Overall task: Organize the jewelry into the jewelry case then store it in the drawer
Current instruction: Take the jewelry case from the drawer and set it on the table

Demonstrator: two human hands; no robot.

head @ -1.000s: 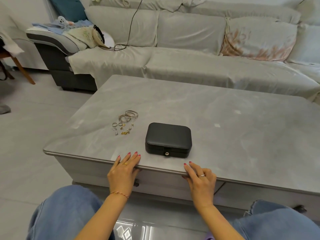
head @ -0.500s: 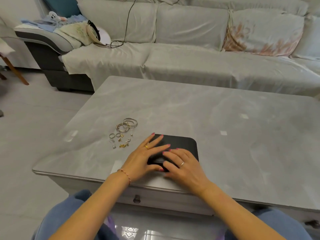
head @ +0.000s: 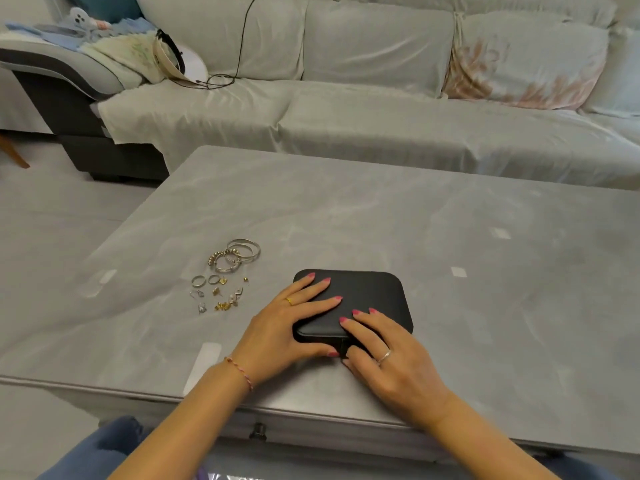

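Head view first: where is the box?

— The black jewelry case (head: pixel 360 299) sits shut on the grey worktop (head: pixel 381 216), near the front edge. The left hand (head: pixel 277 337) lies on its lid with fingers spread flat and the thumb at the front. The right hand (head: pixel 391 355) rests on the front right part, fingers bent over the front where the clasp seems to be. The clasp itself is hidden, so how tightly the right hand holds cannot be told.

— And the shiny bits?

— The jewelry (head: pixel 225 275) is a little pile just left of the case, not touching it. The bangles (head: pixel 239 254) lie at the far side.

— What could go wrong?

— If the lid pops up fast, the case may slide back or left and bump the tiny earrings. They could scatter or roll off to the floor. The drawer knob (head: pixel 258 430) below is not yet touched.
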